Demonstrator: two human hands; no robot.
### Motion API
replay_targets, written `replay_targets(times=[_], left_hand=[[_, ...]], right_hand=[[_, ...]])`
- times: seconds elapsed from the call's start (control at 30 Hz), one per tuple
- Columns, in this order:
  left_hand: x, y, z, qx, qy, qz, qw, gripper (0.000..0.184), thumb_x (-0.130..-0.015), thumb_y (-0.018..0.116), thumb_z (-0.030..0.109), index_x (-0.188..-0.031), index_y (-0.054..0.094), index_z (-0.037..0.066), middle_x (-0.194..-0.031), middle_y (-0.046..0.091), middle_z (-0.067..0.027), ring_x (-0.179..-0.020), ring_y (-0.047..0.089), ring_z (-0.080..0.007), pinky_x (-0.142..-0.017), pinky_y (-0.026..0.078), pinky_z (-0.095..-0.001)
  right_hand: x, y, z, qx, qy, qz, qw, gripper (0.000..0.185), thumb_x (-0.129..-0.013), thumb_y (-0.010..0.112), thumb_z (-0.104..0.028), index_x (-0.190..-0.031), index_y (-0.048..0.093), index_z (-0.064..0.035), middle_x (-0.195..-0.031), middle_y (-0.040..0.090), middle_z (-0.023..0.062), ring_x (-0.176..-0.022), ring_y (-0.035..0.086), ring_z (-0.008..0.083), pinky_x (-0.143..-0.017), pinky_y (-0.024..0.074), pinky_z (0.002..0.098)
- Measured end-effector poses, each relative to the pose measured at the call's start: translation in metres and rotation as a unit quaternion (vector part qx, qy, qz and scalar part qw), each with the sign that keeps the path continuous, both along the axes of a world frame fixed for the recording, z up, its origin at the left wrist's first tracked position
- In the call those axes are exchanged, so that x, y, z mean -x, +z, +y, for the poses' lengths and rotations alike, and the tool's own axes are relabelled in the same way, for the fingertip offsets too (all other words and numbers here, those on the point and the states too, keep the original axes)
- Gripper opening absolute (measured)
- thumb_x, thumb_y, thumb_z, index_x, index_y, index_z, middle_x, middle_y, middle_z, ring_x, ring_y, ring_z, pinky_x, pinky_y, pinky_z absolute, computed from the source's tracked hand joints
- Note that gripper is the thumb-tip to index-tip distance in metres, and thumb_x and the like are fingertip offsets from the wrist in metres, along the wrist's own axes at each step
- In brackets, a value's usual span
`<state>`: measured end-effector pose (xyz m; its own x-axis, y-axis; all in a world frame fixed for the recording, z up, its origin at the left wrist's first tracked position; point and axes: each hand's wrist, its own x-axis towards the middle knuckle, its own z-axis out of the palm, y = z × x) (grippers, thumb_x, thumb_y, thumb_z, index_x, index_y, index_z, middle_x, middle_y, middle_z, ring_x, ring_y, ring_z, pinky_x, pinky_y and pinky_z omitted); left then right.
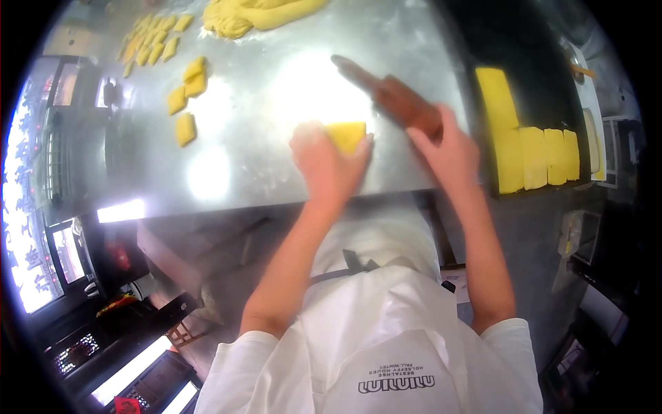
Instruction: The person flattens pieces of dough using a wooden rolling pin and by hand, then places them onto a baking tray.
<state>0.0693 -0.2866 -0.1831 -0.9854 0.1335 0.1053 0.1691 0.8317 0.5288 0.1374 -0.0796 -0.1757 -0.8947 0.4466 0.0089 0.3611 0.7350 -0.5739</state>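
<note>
A small piece of yellow dough [347,136] lies on the metal table near its front edge. My left hand [324,162] is over it, with the thumb along its right side and the fingers curled at its left; the fingertips are partly blurred. My right hand [452,152] is wrapped round the near end of a brown wooden rolling pin [400,100]. The pin slants away to the upper left, and its far handle points over the table, apart from the dough piece.
Several cut dough pieces [185,130] lie on the left of the metal table [255,152], with more small ones [155,41] behind. A large dough mass [262,15] sits at the back. Flat yellow dough sheets [510,162] rest on a dark surface at right.
</note>
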Motion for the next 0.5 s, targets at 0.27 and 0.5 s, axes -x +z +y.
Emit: replay_targets(times=[0.27,0.5], left_hand=[[0.018,-0.017,-0.016,0.049,-0.211,0.045,0.975,0.088,-0.09,0.078,0.042,-0.149,0.04,-0.01,-0.149,0.046,-0.0297,-0.142,0.041,-0.0481,-0.12,0.033,-0.0546],[0.033,-0.016,-0.06,-0.232,-0.109,-0.024,0.966,0.053,-0.103,0.057,0.019,-0.148,0.045,-0.006,-0.152,0.05,-0.0256,-0.142,0.049,-0.0391,-0.122,0.034,-0.0468]], right_hand=[[-0.002,0.006,-0.009,-0.037,-0.018,-0.062,0.997,0.078,-0.089,0.078,-0.053,-0.148,0.049,-0.0125,-0.117,0.075,0.0186,-0.106,0.073,0.04,-0.091,0.0559,0.046],[0.009,0.01,-0.014,0.023,-0.019,-0.059,0.998,0.077,-0.086,0.082,-0.051,-0.151,0.052,-0.023,-0.106,0.077,0.0159,-0.096,0.075,0.0369,-0.084,0.058,0.0419]])
